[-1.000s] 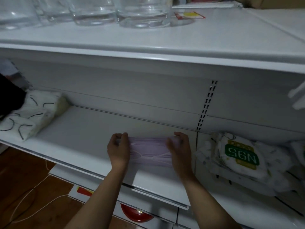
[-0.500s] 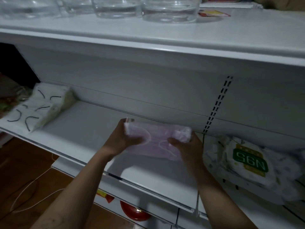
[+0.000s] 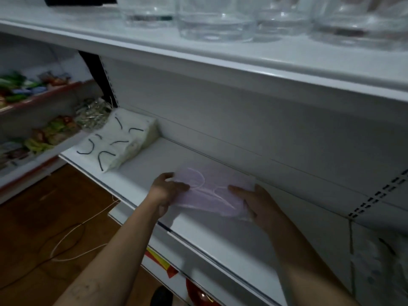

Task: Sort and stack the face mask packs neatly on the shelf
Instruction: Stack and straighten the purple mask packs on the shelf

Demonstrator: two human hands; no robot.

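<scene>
Hands grip the pale lilac soft pack of face masks (image 3: pixel 209 191) between them: left hand (image 3: pixel 167 191) on one end, right hand (image 3: pixel 260 206) on the other, thumbs over its top. It sits low at the white metal shelf (image 3: pixel 220 237); touching or not, I cannot tell. Its long axis runs ten to four. The white mask stack with black ear loops (image 3: pixel 119 140) lies at ten o'clock, nearer the left hand

Glass jars (image 3: pixel 217 23) on the upper shelf (image 3: pixel 220 60) are cropped above. At the right end of the shelf (image 3: pixel 220 235) a blurred white pack (image 3: pixel 379 268), perhaps masks, is cut off. The lavender mask pack (image 3: pixel 209 191) hides most fingers of the left hand (image 3: pixel 164 191) and the right hand (image 3: pixel 258 204).
</scene>
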